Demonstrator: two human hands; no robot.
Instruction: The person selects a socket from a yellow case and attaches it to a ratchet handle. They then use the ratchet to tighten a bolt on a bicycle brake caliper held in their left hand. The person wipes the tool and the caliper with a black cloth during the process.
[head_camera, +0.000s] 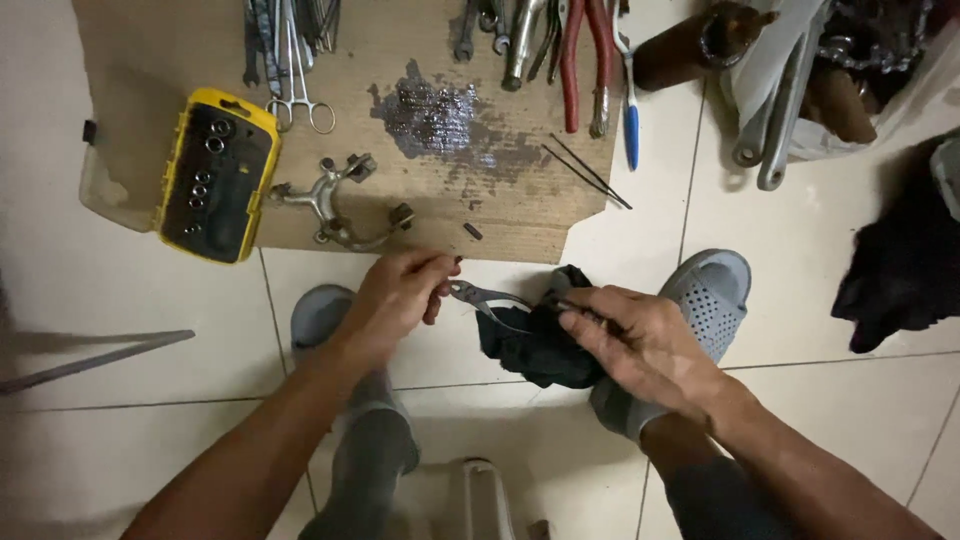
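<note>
My left hand (398, 298) pinches one end of a small curved metal part (487, 299), a brake-arm-like piece, just in front of the cardboard sheet. My right hand (640, 345) presses a black rag (535, 345) against the other end of that part, with the fingers wrapped over the cloth. Both hands hover above the tiled floor between my two grey clogs (715, 295). A second, larger metal caliper piece (335, 205) lies on the cardboard beyond my left hand.
A cardboard sheet (520, 215) carries a yellow socket case (215, 175), scissors, pliers with red handles (575, 60), a blue-handled brush (630, 120) and an oily stain. Wrenches (775, 130) and a dark cloth (900, 270) lie at right. A flat metal bar (90, 360) lies left.
</note>
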